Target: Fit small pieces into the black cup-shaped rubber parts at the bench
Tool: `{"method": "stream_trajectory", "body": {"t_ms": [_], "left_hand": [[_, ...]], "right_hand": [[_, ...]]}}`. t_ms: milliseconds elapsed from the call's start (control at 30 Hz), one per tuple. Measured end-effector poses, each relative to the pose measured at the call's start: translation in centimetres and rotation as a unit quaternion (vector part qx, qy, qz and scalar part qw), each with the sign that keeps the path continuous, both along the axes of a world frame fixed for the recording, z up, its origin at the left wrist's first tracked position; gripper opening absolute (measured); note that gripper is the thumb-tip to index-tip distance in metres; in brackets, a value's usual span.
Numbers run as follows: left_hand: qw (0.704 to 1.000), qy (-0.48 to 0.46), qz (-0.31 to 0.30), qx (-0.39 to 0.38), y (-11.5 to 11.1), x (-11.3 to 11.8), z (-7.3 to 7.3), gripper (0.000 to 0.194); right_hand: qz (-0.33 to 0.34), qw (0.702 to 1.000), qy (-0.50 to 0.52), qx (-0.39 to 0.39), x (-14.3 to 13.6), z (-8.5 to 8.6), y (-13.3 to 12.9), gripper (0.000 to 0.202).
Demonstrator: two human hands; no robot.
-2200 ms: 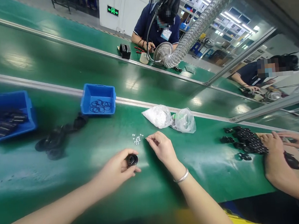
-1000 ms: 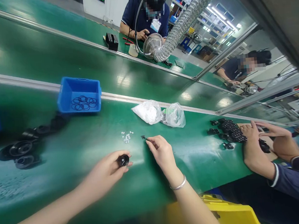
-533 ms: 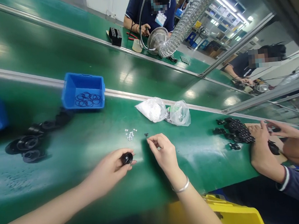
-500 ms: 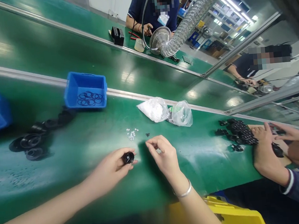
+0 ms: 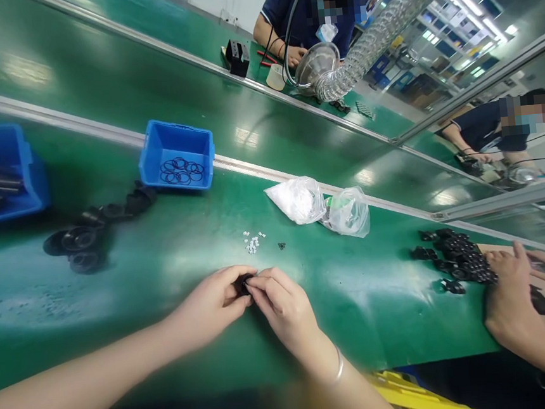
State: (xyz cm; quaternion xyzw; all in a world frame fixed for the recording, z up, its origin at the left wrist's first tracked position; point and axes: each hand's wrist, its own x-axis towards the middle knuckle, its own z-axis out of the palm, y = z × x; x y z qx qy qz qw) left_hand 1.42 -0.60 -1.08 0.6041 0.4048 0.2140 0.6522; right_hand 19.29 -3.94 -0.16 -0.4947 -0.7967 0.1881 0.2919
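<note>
Between the thumb and fingers of my left hand (image 5: 220,295) is a small black round part (image 5: 244,284), hollow like a cup. My right hand (image 5: 281,299) meets it from the right, its fingertips pinched together at the part's opening. Whatever those fingertips may hold is hidden. Just beyond my hands lie a scatter of small white pieces (image 5: 253,243) and a little cluster of tiny black rings (image 5: 282,245) on the green table (image 5: 199,236).
Farther back sit a blue bin (image 5: 176,152) of black rings and two plastic bags (image 5: 298,199). At left are black round parts (image 5: 82,240) and another blue bin (image 5: 35,168). A co-worker's hands (image 5: 512,298) work near a black parts pile (image 5: 462,254) at right.
My right hand has moved left from beside the small black rings to the black part, and its fingertips now touch it. The view has shifted slightly left.
</note>
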Motion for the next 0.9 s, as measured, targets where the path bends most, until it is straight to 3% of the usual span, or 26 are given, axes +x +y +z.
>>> {"method": "stream_trajectory", "body": {"t_ms": [133, 567, 700, 900], "left_hand": [[1.000, -0.011, -0.001, -0.009, 0.0, 0.0, -0.3, 0.041], [0.998, -0.052, 0.013, -0.043, -0.1, -0.1, -0.9, 0.044], [0.990, -0.093, 0.010, -0.103, 0.2, -0.1, -1.2, 0.042], [0.976, -0.143, 0.031, -0.159, 0.7, -0.3, -0.8, 0.040]], "right_hand": [[-0.003, 1.000, 0.016, -0.013, -0.1, 0.2, -0.1, 0.016], [0.005, 0.990, -0.124, 0.071, -0.3, -0.4, -0.5, 0.024], [0.015, 0.991, -0.127, 0.037, -0.3, -0.4, -0.8, 0.028], [0.023, 0.995, -0.095, -0.031, -0.4, -0.5, -1.6, 0.053]]}}
